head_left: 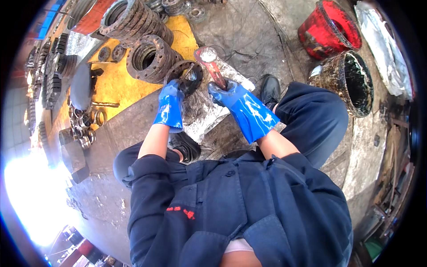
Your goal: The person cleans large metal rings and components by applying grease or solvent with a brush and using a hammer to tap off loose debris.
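My left hand (172, 91), in a blue rubber glove, grips the near rim of a dark, rusty metal flange ring (194, 82). The ring is tilted, and its dark face is partly hidden by my fingers. In the matching glove, my right hand (227, 91) is closed around a red hand tool (215, 71) with a round, shiny, pale head. That head points away from me, just right of the ring; its exact kind cannot be made out. Beneath both hands lies a crumpled, smeared whitish sheet (202, 127) on the floor.
Stacks of rusty flanges (151, 60) stand on a yellow board (118, 84) ahead and left. Small metal rings (82, 122) lie farther left. A red bucket (324, 33) and a grimy open bucket (344, 82) stand right, near clear plastic sheeting (384, 51). My shoes flank the work.
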A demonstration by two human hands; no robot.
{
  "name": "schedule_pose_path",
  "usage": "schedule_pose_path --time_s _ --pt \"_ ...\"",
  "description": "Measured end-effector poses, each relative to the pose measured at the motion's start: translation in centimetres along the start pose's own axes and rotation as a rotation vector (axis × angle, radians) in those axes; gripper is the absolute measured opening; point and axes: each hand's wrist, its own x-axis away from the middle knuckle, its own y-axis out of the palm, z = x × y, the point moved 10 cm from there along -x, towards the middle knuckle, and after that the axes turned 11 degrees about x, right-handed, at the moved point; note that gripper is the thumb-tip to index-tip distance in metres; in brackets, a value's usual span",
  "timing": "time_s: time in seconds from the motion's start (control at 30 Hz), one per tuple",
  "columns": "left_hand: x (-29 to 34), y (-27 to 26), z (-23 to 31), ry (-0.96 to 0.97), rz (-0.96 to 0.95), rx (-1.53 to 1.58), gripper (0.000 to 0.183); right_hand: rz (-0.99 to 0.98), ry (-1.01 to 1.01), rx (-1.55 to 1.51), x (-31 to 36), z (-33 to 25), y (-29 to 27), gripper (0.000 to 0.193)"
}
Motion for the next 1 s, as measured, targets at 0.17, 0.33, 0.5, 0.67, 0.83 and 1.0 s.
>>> schedule_pose_path --time_s 0.17,0.33,0.5,0.67,0.83,1.0 --pt "0.1 0.4 0.9 -0.144 -0.067 0.071 0.027 -0.059 -0.001 0.075 0.5 -0.7 0.7 0.044" --pt "0.9 1.1 2.0 -0.27 -0.135 0.246 0.029 -0.139 0.099 0.133 0.0 4.5 3.3 0.034" --pt "1.2 3.1 -0.2 0.042 0.073 0.23 0.025 -0.21 -0.107 0.251 2.3 -2.7 4.1 0.034" --pt "-0.4 7.1 -3.8 -0.238 -0.079 0.273 0.031 -0.125 -0.119 0.491 0.0 0.9 4.5 0.03" --pt "0.7 7.5 -2.9 -0.23 -0.103 0.407 0.044 -0.164 0.057 0.482 -0.8 3.5 4.5 0.036" --pt "1.6 5.1 0.5 -0.137 -0.146 0.167 0.036 -0.093 -0.175 0.256 1.0 -3.1 4.5 0.012"
